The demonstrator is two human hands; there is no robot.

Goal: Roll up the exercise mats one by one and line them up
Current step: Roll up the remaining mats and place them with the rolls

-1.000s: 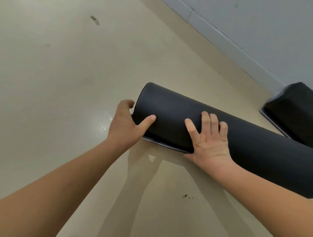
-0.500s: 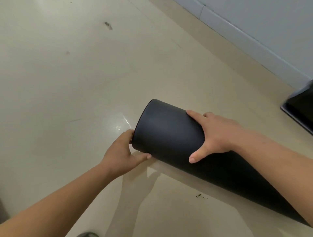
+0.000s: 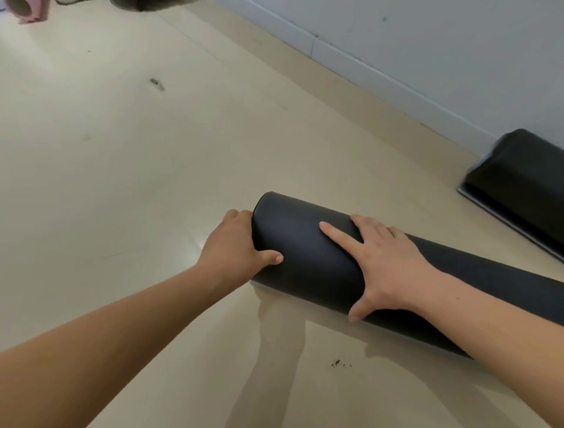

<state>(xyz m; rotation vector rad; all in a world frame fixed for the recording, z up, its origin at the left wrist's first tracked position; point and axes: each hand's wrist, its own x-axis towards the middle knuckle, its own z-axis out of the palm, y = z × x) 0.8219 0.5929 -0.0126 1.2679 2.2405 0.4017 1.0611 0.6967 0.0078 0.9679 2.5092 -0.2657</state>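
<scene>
The rolled mat [image 3: 308, 253] on the floor [image 3: 122, 183] is cupped at its end by the left hand [image 3: 236, 244] and pressed by the spread right hand [image 3: 387, 262].

Matt, smooth dark rolled mat [image 3: 308, 244]; glossy, smooth beige floor [image 3: 122, 183].

Counts: two hands, left hand [image 3: 241, 244] and right hand [image 3: 387, 268], both on one rolled black mat [image 3: 308, 259]. A second black mat [image 3: 525, 183] by the wall at right, so two black mats total. One pink object [image 3: 26, 10] at top left corner, kind unclear. One dark object [image 3: 137, 3] at top edge, cut off. Two dark specks patches on floor [image 3: 157, 84], [image 3: 338, 363].
</scene>
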